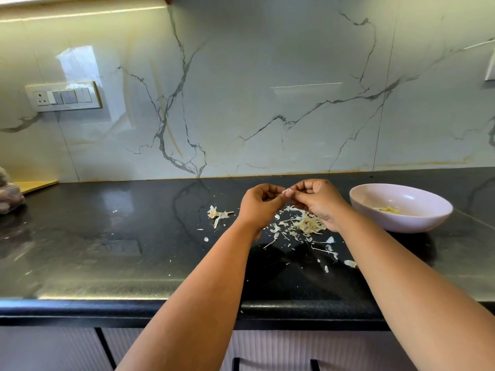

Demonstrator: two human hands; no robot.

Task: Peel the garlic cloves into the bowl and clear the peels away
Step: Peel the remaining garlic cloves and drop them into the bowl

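A pale bowl sits on the dark worktop at the right, holding a few peeled garlic cloves near its bottom. Left of the bowl, above a heap of papery peels, the left hand and right hand meet fingertip to fingertip, each grip pinching a small garlic clove that is mostly hidden by the curled fingers. More peel scraps lie scattered nearer, and a stripped garlic stem lies to the left. At the far left edge a bag-like thing is cut off and hard to make out.
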